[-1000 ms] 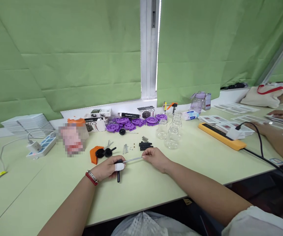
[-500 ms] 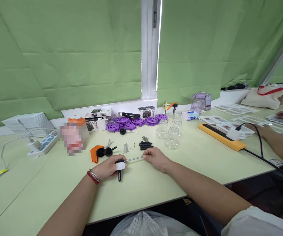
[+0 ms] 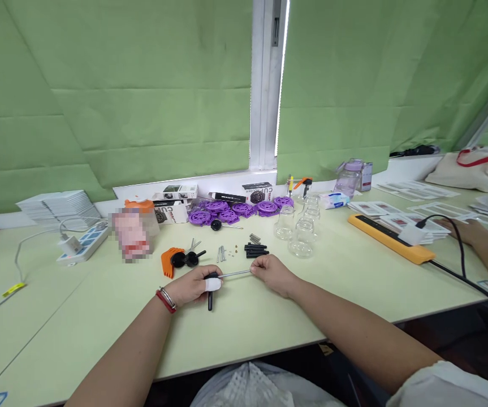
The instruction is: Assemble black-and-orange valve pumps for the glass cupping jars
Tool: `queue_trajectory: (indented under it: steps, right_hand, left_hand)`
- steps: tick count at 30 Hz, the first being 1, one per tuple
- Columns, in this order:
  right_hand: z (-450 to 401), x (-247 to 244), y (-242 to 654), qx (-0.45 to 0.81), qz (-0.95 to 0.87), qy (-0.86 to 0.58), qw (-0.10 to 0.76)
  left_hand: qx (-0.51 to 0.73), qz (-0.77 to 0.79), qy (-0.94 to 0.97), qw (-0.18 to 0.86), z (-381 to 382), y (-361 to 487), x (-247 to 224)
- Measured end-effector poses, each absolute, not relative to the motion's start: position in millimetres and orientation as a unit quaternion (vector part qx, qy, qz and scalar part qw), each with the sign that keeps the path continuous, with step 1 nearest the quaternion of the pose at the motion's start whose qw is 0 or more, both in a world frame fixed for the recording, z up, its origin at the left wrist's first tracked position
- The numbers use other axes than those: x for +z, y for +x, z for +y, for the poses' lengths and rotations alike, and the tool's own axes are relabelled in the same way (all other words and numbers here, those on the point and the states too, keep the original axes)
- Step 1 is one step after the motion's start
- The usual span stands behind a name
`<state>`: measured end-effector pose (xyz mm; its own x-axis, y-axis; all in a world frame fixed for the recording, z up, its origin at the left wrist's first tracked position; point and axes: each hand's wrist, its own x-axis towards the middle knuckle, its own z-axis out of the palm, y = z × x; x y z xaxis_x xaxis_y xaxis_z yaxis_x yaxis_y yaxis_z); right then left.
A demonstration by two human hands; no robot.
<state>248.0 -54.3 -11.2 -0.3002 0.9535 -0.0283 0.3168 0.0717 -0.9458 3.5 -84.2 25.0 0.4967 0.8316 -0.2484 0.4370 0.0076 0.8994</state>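
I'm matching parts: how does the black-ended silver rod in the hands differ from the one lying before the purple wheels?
The held silver rod runs from left hand to right hand; the loose silver rod lies on the pale green table. The held rod's black end has a projecting bar; the loose rod's looks round. Both point rightward from black ends.

Green sheets [image 3: 154, 68] hang across the back, a white frame [image 3: 263, 85] between them! Down left, stacked booklets [image 3: 55, 206], and just in front, a white power strip [image 3: 86, 243], plug [image 3: 70, 245] seated! Over right, a yellow power strip [image 3: 379, 234] lies aslant, papers [image 3: 377, 208] behind it, a purple bottle [image 3: 348, 180] near the wall [image 3: 326, 187], and there's a cream bag [image 3: 460, 174], red strap [image 3: 487, 159] and all!
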Motion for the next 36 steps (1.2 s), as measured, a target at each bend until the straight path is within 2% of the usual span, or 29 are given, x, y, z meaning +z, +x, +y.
queue_trajectory:
  steps: [12,23,36]
  right_hand:
    - [-48.9,-21.3,249.2,0.378,-0.75,-0.452,0.299]
    - [-51.4,-17.2,249.5,0.383,-0.739,-0.455,0.316]
    - [-54.0,-11.9,248.2,0.341,-0.768,-0.464,0.281]
  left_hand:
    - [0.177,0.46,0.694,0.525,-84.7,3.1,26.9]
    - [0.182,0.452,0.687,0.539,-83.6,1.4,25.3]
    - [0.181,0.45,0.689,0.539,-82.5,1.3,24.2]
